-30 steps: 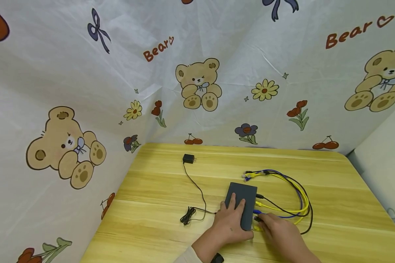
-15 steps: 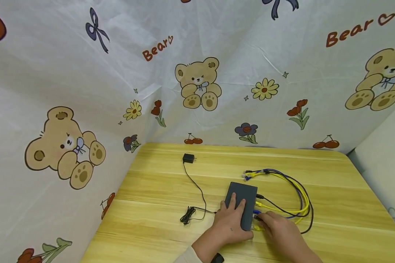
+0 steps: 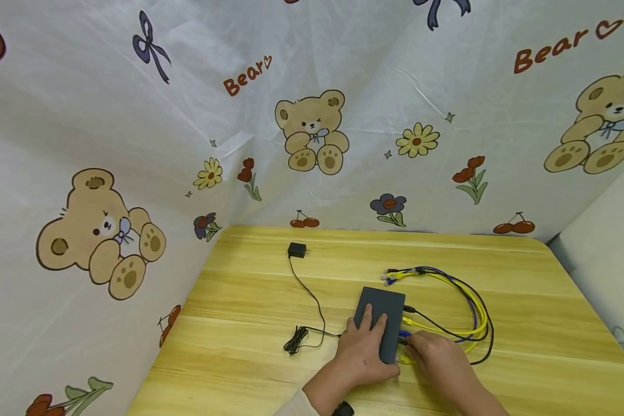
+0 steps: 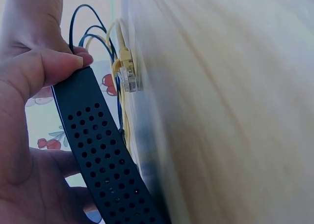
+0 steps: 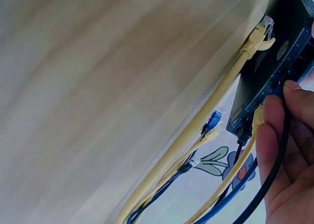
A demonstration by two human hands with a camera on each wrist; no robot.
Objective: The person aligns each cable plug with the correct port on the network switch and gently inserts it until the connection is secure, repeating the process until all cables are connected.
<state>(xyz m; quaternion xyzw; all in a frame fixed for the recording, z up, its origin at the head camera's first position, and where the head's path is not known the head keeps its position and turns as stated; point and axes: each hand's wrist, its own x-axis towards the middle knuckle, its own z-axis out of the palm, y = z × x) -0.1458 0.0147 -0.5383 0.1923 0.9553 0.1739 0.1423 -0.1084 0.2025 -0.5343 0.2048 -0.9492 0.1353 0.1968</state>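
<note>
My left hand (image 3: 364, 352) grips a dark network switch (image 3: 382, 300), fingers spread across its top and thumb on its near end. In the left wrist view that end of the switch (image 4: 98, 135), its side dotted with vent holes, is tilted up off the table. My right hand (image 3: 439, 355) pinches a black network cable (image 5: 279, 155) by its plug, right at a port. Farther along the same side, blue (image 5: 235, 192), yellow (image 5: 250, 140) and black cables run from the switch. The black plug's tip is hidden by my fingers.
A loose yellow plug (image 5: 257, 37) lies on the wooden table (image 3: 249, 306) by the switch's near end. The cables loop right to several free plugs (image 3: 390, 277). A black power adapter (image 3: 297, 250) with a coiled cord (image 3: 295, 341) lies left.
My right hand has brought the black plug slightly left and away from me, closer against the switch's port side. The left hand holds its place on the switch.
</note>
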